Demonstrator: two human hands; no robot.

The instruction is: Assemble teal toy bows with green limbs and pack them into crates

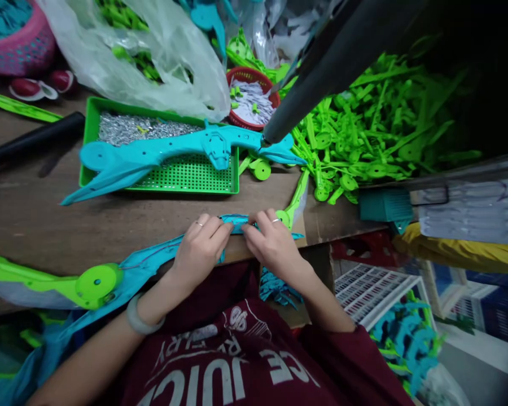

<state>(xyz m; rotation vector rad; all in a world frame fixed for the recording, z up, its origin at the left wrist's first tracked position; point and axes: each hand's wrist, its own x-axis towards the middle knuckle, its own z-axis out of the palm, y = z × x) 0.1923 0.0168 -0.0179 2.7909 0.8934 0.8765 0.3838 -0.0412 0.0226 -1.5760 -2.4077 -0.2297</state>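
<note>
My left hand [201,245] and my right hand [271,245] both press down with curled fingers on the middle of a teal plastic toy bow [152,260] lying along the near edge of the wooden table [46,220]. A green limb with a round wheel [97,282] sits on its left end. A small green wheel [283,216] shows just past my right fingers. A second teal bow [173,149] lies across the green tray [186,176] further back.
The green tray holds a heap of small silver metal parts [135,127]. A red basket [252,98] of pale bits, a clear plastic bag [152,56] and a big pile of green plastic parts [364,129] stand behind. A dark pole [317,67] slants overhead. White crate [370,290] at right.
</note>
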